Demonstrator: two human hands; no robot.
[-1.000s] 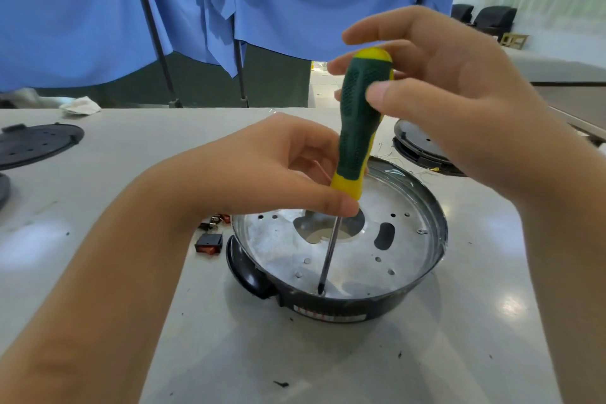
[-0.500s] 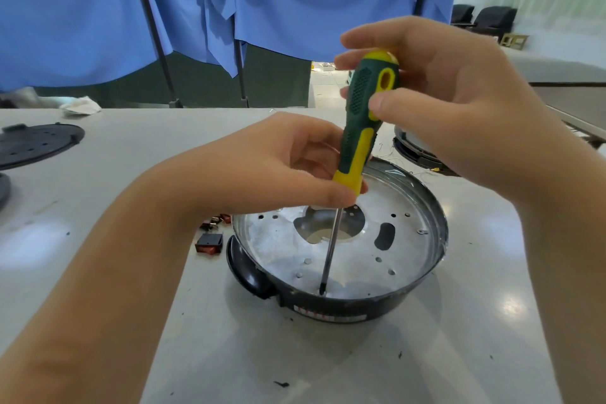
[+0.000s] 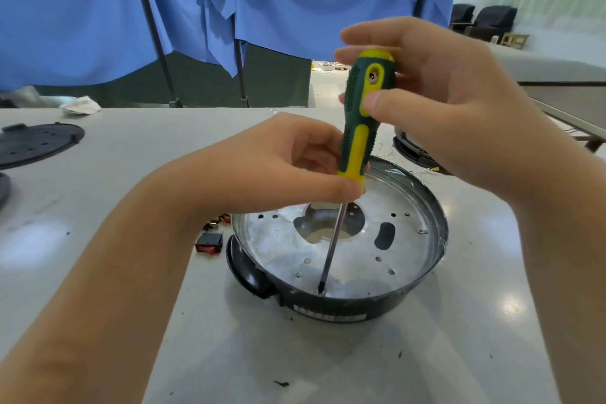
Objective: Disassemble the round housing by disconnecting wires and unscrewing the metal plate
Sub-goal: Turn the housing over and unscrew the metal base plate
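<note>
Right hand (image 3: 436, 102) has rolled my green-and-yellow screwdriver (image 3: 362, 121) round; left hand (image 3: 278, 167) pinches its collar, so the round silver metal plate (image 3: 347, 259) screw is backing out.

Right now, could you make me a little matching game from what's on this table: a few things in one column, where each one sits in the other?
Things:
1. screwdriver
2. red switch
3. black perforated disc
4. metal plate

Places:
A. far left of the table
B. inside the round housing
C. held in both hands
D. on the table just left of the housing

Pairs: 1-C, 2-D, 3-A, 4-B
</note>
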